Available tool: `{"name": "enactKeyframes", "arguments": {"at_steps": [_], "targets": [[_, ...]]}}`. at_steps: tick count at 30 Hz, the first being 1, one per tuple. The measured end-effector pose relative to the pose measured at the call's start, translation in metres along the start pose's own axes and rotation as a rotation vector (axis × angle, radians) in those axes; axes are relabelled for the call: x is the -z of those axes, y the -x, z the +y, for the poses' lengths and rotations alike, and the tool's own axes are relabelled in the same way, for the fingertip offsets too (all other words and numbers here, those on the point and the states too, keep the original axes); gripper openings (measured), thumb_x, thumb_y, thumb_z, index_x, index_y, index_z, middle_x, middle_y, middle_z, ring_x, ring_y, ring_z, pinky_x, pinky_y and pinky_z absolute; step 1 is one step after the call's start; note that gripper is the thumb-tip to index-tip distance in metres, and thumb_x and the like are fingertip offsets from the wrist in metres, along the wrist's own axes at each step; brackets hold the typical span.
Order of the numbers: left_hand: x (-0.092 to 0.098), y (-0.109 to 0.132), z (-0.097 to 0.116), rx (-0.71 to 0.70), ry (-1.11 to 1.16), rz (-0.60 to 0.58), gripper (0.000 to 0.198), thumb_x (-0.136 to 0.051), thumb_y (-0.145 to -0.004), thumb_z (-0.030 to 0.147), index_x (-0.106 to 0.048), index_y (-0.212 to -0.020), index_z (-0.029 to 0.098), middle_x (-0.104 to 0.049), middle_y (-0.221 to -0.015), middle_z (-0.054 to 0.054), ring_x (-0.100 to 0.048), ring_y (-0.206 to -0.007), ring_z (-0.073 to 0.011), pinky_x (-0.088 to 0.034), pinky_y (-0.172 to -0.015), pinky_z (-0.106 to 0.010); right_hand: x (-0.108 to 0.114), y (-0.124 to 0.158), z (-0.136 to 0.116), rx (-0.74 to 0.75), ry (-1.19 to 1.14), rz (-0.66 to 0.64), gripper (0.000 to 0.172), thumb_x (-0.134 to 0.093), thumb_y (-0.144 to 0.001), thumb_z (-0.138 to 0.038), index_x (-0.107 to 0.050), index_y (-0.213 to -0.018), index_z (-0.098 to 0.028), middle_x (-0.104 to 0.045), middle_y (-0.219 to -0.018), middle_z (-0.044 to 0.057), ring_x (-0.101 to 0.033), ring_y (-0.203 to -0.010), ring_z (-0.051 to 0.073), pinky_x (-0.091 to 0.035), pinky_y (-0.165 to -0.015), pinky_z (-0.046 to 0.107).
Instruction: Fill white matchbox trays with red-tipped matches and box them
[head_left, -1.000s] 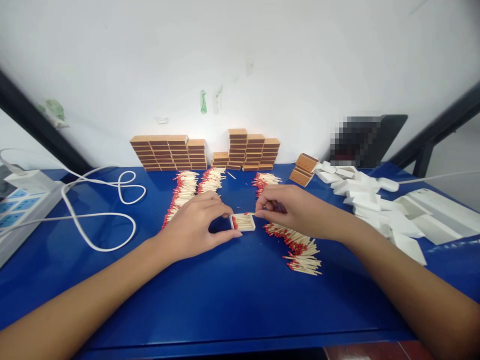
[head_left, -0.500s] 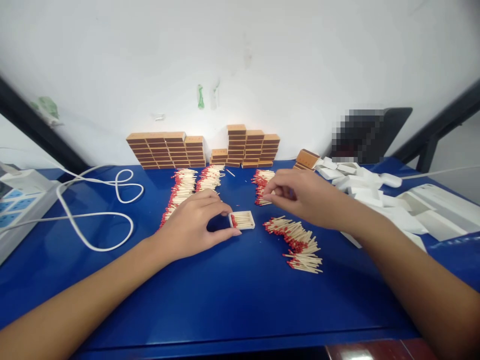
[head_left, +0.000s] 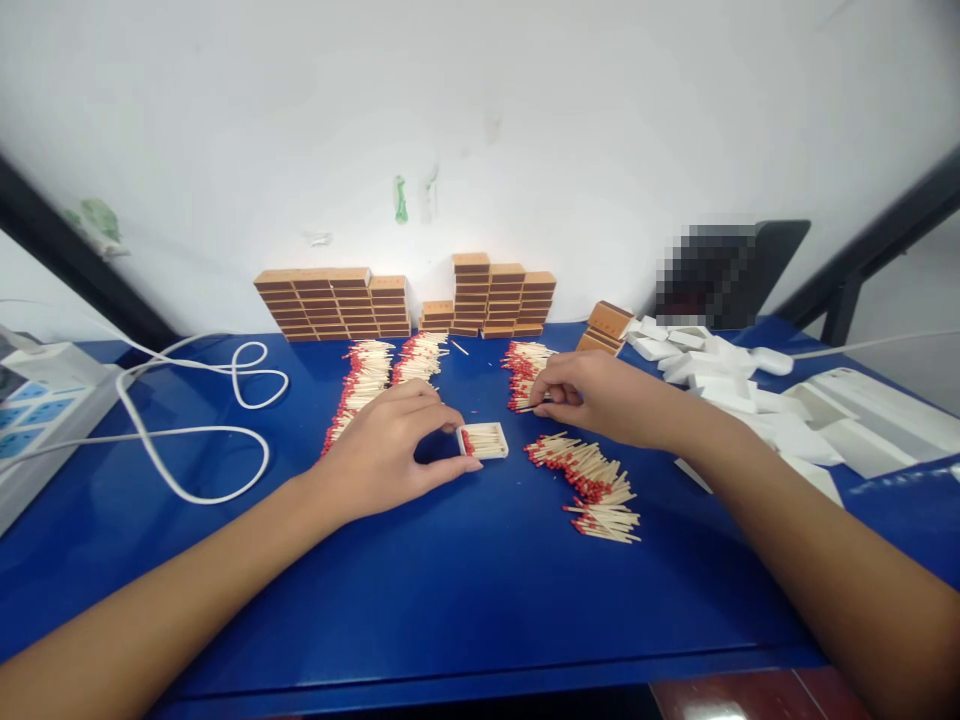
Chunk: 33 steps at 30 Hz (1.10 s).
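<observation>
A small white matchbox tray [head_left: 484, 441] partly filled with red-tipped matches lies on the blue table [head_left: 450, 580]. My left hand [head_left: 390, 445] grips the tray's left end between thumb and fingers. My right hand [head_left: 592, 395] rests over a row of matches [head_left: 523, 368] behind the tray, its fingers pinched on a match or a few. Another heap of matches [head_left: 592, 485] lies to the right of the tray, in front of my right hand.
Two more rows of matches [head_left: 367, 380] lie left of centre. Stacks of brown matchboxes [head_left: 337, 303] line the wall. White empty trays [head_left: 720, 375] pile up at the right. A white cable [head_left: 187, 430] and a power strip [head_left: 37, 400] sit at the left.
My right hand left the tray, moved back and right, then came down on the match row behind it. My left hand kept its hold on the tray.
</observation>
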<state>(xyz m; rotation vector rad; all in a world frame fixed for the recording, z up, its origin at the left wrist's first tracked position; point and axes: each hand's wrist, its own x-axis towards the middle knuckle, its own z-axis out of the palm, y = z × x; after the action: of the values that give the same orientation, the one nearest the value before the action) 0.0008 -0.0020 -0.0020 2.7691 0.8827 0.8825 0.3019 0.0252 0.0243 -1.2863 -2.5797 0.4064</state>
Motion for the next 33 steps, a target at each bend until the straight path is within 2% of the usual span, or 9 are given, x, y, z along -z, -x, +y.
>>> {"name": "enactKeyframes", "arguments": {"at_steps": [4,8,13,15,20,26,29,33], "targets": [[0.000,0.000,-0.001,0.000,0.002,-0.005,0.032,-0.079,-0.093,0.049,-0.075,-0.102,0.019,-0.076,-0.093,-0.007,-0.071,-0.097,-0.0256,-0.058,-0.086,-0.040,0.000,0.000,0.000,0.024,-0.014,0.017,0.018,-0.064,-0.094,-0.025,-0.081,-0.098,-0.021,-0.074,-0.091,0.008,-0.063,-0.078,0.020,-0.044,-0.068,0.032],[-0.001,0.000,-0.001,-0.001,0.005,-0.010,0.032,-0.079,-0.093,0.050,-0.075,-0.101,0.019,-0.076,-0.093,-0.007,-0.070,-0.096,-0.0254,-0.058,-0.086,-0.040,-0.003,0.000,0.001,0.021,-0.026,0.001,0.015,-0.065,-0.094,-0.025,-0.080,-0.093,-0.021,-0.074,-0.094,0.007,-0.064,-0.078,0.019,-0.044,-0.070,0.032],[-0.001,0.000,0.000,0.000,0.010,-0.009,0.031,-0.079,-0.093,0.048,-0.075,-0.101,0.019,-0.075,-0.093,-0.007,-0.070,-0.096,-0.0255,-0.058,-0.087,-0.041,-0.005,-0.001,-0.001,-0.065,-0.013,-0.044,0.017,-0.063,-0.097,-0.027,-0.072,-0.084,-0.020,-0.068,-0.077,0.004,-0.056,-0.069,0.018,-0.039,-0.065,0.033],[-0.001,0.000,-0.001,-0.003,0.009,-0.010,0.031,-0.079,-0.093,0.048,-0.074,-0.102,0.019,-0.076,-0.093,-0.007,-0.070,-0.096,-0.0251,-0.058,-0.086,-0.040,-0.004,-0.001,-0.003,-0.063,-0.025,-0.042,0.017,-0.063,-0.097,-0.029,-0.070,-0.085,-0.020,-0.066,-0.076,0.003,-0.054,-0.070,0.018,-0.038,-0.065,0.032],[-0.001,0.000,0.000,0.000,0.003,-0.016,0.031,-0.079,-0.093,0.049,-0.074,-0.101,0.020,-0.075,-0.093,-0.006,-0.070,-0.095,-0.0247,-0.058,-0.084,-0.040,-0.005,0.003,-0.025,0.020,-0.191,0.020,0.022,-0.064,-0.100,-0.038,-0.068,-0.086,-0.022,-0.063,-0.075,0.001,-0.052,-0.068,0.016,-0.037,-0.062,0.030],[-0.001,0.000,0.000,-0.012,0.002,-0.012,0.031,-0.079,-0.093,0.049,-0.074,-0.102,0.020,-0.076,-0.092,-0.006,-0.070,-0.095,-0.0253,-0.058,-0.085,-0.040,-0.026,0.004,-0.052,0.075,-0.271,0.068,0.013,-0.066,-0.099,-0.029,-0.071,-0.090,-0.021,-0.065,-0.080,0.001,-0.056,-0.072,0.015,-0.040,-0.065,0.029],[0.000,0.000,0.000,-0.015,0.004,-0.006,0.031,-0.080,-0.093,0.049,-0.074,-0.103,0.020,-0.076,-0.092,-0.006,-0.070,-0.097,-0.0257,-0.058,-0.085,-0.040,-0.030,0.003,-0.053,0.084,-0.288,0.058,0.010,-0.066,-0.098,-0.026,-0.072,-0.092,-0.021,-0.066,-0.081,0.001,-0.058,-0.073,0.015,-0.042,-0.066,0.029],[0.000,0.001,0.000,-0.009,0.009,-0.008,0.030,-0.078,-0.094,0.048,-0.074,-0.101,0.019,-0.076,-0.093,-0.007,-0.070,-0.097,-0.0256,-0.058,-0.086,-0.040,-0.018,0.002,-0.041,0.057,-0.234,0.110,0.014,-0.064,-0.099,-0.028,-0.074,-0.091,-0.021,-0.069,-0.079,0.002,-0.058,-0.071,0.015,-0.042,-0.065,0.030]]}}
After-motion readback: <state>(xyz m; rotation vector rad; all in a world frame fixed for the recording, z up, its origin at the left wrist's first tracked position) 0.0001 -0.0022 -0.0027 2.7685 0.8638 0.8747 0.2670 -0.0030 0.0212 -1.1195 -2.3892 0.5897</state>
